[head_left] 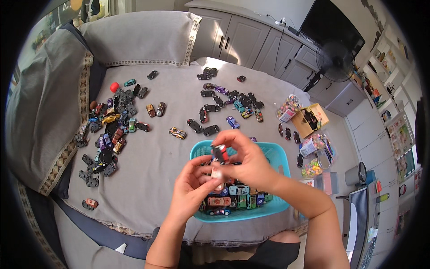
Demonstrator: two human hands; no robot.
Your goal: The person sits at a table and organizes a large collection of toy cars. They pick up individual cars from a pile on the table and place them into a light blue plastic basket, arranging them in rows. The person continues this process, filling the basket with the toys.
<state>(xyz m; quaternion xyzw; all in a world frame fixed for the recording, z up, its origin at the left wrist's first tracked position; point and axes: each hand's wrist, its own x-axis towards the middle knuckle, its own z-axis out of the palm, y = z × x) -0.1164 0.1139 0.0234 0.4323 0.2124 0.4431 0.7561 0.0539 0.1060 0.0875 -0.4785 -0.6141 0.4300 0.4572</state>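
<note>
Both of my hands are raised over a turquoise plastic basket (277,204) full of small toy cars (218,201). My right hand (247,162) is closed, its fingers pinching a red and black toy car (220,154) tilted on end. Just below it, the fingertips of my left hand (190,188) close on a small whitish toy car (218,175), which is blurred and partly covered by the fingers. My right thumb reaches close to that whitish car; whether it touches is unclear. My hands and wrists hide part of the basket's contents.
Many toy cars lie heaped on the grey sofa cover (152,179) at left, with a red ball (114,87). Another loose group (219,101) lies beyond the basket. Right of it stand a wooden box (320,114) and plastic jars (289,107). A fan (336,62) stands farther back.
</note>
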